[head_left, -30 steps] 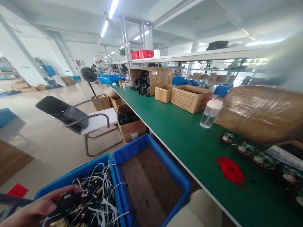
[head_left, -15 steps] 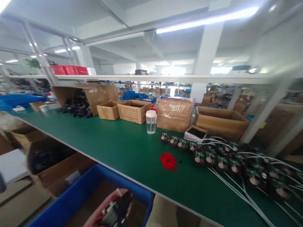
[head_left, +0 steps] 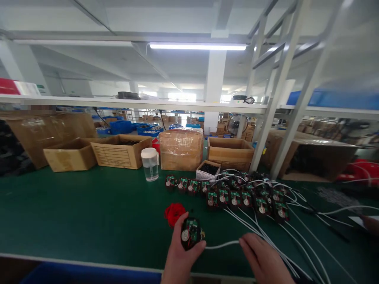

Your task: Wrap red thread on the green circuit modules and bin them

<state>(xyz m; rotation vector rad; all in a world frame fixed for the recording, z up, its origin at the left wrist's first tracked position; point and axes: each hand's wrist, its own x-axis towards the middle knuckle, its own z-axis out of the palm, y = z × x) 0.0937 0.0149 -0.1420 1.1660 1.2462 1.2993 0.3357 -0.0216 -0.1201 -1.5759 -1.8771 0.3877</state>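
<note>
My left hand [head_left: 182, 254] grips a small black housing [head_left: 192, 232] by its sides. A green circuit board and a round silvery part show on its open face. From its right side a white cable [head_left: 222, 245] runs across to my right hand [head_left: 263, 256], whose fingers are closed on it. Just behind the housing lies a tangle of red cord [head_left: 174, 214] on the green table. Several similar housings with boards [head_left: 235, 198] stand in rows beyond and to the right, white cables trailing from them.
Along the back stand cardboard boxes [head_left: 118, 152], a clear bottle with a pale lid [head_left: 150, 165] and a small box of black parts [head_left: 208, 169]. A metal post [head_left: 274, 102] rises at right. Another person's hand [head_left: 370, 224] is at the right edge. A blue bin [head_left: 89, 274] sits below the table edge.
The view has swung to the right. The housing, earlier held low over the blue bin, is now above the table in my left hand, and my right hand has come into view on the cable.
</note>
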